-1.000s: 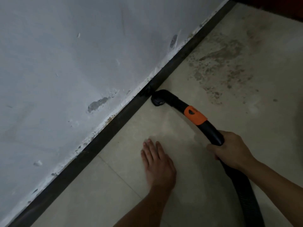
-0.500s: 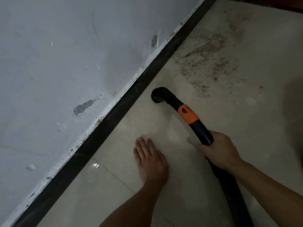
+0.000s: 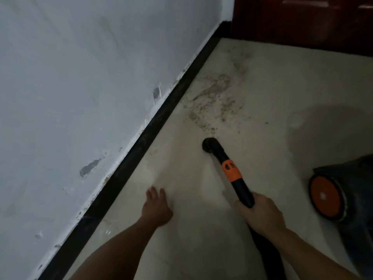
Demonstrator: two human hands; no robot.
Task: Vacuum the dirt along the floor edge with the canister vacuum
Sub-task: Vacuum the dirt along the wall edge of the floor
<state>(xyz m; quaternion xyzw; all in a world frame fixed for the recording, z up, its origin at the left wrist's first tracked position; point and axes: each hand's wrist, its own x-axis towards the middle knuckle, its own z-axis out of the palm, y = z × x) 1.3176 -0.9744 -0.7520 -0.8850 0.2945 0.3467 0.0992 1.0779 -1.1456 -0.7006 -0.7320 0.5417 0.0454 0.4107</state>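
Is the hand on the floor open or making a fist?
Open. The left hand rests on the floor with fingers stretched forward, holding nothing.

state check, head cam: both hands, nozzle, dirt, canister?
left hand: rests on the floor, holding nothing
right hand: grips the wand
dirt patch: uncollected, spread beside the baseboard
nozzle: down at the floor, apart from the baseboard, just short of the dirt patch
canister: on the floor at right, partly out of frame

Black, orange-banded vacuum wand (image 3: 232, 172) angled tip-down, just beside scattered dirt (image 3: 214, 98)
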